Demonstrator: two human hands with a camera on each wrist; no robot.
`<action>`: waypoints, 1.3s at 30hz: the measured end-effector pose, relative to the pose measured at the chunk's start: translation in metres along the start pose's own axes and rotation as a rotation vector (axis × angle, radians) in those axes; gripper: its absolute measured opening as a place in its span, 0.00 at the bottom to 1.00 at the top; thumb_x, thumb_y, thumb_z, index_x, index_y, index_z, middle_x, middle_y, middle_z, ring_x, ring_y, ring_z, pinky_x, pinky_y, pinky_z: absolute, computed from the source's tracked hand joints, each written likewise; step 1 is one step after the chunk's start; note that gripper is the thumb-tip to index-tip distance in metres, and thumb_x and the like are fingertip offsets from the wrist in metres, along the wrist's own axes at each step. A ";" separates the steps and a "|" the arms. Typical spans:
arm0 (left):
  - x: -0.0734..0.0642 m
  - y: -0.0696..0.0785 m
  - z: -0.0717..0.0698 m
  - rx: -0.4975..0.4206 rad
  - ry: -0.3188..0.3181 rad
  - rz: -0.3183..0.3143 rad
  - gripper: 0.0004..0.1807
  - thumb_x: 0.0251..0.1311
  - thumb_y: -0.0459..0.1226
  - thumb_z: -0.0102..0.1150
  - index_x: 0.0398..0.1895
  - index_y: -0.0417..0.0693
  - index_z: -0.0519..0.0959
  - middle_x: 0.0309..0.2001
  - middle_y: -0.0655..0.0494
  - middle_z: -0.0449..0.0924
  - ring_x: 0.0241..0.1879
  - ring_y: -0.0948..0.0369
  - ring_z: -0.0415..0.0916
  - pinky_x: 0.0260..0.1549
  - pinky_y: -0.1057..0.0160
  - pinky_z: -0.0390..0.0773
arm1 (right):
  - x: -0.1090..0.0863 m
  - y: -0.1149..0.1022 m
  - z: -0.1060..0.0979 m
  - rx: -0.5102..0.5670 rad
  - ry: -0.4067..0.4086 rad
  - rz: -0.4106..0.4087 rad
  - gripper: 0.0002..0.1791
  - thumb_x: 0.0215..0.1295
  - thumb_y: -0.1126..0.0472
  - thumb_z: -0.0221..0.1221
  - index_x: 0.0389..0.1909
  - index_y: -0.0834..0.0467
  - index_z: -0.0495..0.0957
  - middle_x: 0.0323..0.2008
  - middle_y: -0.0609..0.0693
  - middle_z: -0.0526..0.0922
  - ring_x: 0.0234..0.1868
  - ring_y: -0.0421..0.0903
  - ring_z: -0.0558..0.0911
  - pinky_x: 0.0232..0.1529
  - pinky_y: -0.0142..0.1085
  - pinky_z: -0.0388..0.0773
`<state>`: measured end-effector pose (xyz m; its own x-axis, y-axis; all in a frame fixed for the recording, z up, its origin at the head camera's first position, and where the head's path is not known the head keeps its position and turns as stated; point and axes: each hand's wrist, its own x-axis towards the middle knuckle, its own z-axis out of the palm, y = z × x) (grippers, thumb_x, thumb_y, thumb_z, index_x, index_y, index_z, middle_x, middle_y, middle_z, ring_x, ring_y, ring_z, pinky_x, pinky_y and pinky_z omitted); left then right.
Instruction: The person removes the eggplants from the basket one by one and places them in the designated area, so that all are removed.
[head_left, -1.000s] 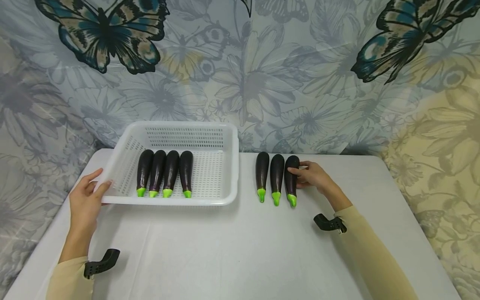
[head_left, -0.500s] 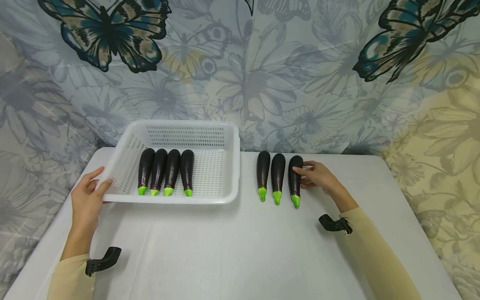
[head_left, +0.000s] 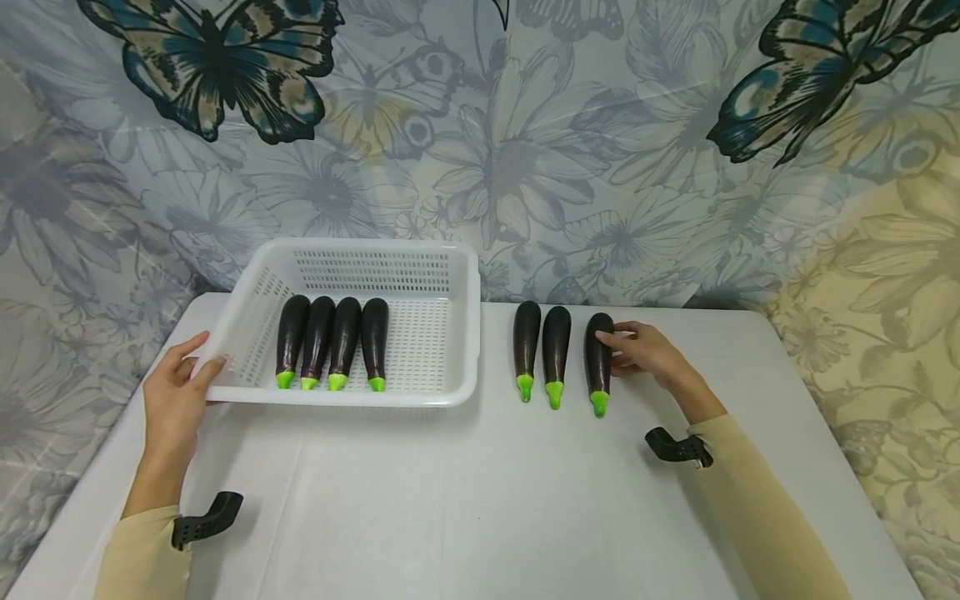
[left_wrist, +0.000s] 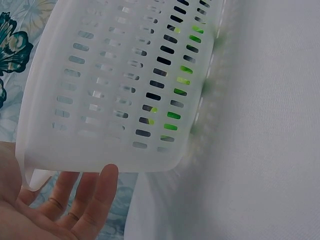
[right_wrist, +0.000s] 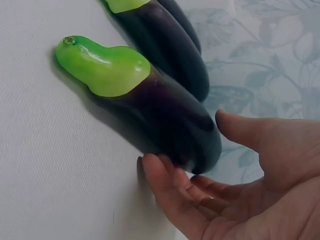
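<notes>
- Backdrop [head_left: 495,175]: butterfly-and-flower print, directly behind tabletop.
- Tabletop [head_left: 450,500]: white; fine grain resolved in wrist views, lost in head view.
- Basket [head_left: 345,399]: white, plastic-looking, slotted, at left; holds four eggplants [head_left: 344,337] side by side. Left wrist view alone gives outer wall, green glimpsed through slots.
- Left hand [head_left: 172,383]: grip pinches basket's near left corner.
- Right hand [head_left: 647,354]: grip closed around blunt end of one eggplant [head_left: 597,362], set apart from two loose eggplants [head_left: 527,342]. All glossy, dark purple, elongated.
- Caps [head_left: 599,403]: bright green; brown tip visible in right wrist view only.
</notes>
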<state>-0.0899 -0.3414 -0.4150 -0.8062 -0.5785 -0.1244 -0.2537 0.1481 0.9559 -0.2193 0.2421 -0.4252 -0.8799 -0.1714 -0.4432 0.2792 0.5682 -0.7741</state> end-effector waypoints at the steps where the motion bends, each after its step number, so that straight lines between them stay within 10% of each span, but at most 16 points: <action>1: 0.000 0.000 0.000 -0.003 -0.002 0.001 0.28 0.66 0.34 0.59 0.70 0.55 0.70 0.33 0.70 0.76 0.31 0.74 0.75 0.21 0.75 0.78 | 0.000 0.000 -0.001 -0.006 0.003 -0.003 0.46 0.73 0.45 0.52 0.72 0.75 0.45 0.64 0.76 0.62 0.45 0.51 0.83 0.44 0.41 0.83; 39: 0.000 -0.001 0.000 -0.020 -0.007 0.003 0.28 0.66 0.34 0.60 0.69 0.54 0.70 0.32 0.70 0.76 0.29 0.74 0.75 0.20 0.75 0.77 | -0.031 -0.040 -0.021 -0.217 0.064 -0.107 0.46 0.73 0.43 0.52 0.73 0.73 0.47 0.63 0.74 0.66 0.55 0.64 0.78 0.50 0.45 0.80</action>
<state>-0.0894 -0.3415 -0.4156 -0.8108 -0.5722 -0.1229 -0.2403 0.1340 0.9614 -0.2111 0.2417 -0.3702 -0.9243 -0.1924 -0.3295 0.1004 0.7106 -0.6964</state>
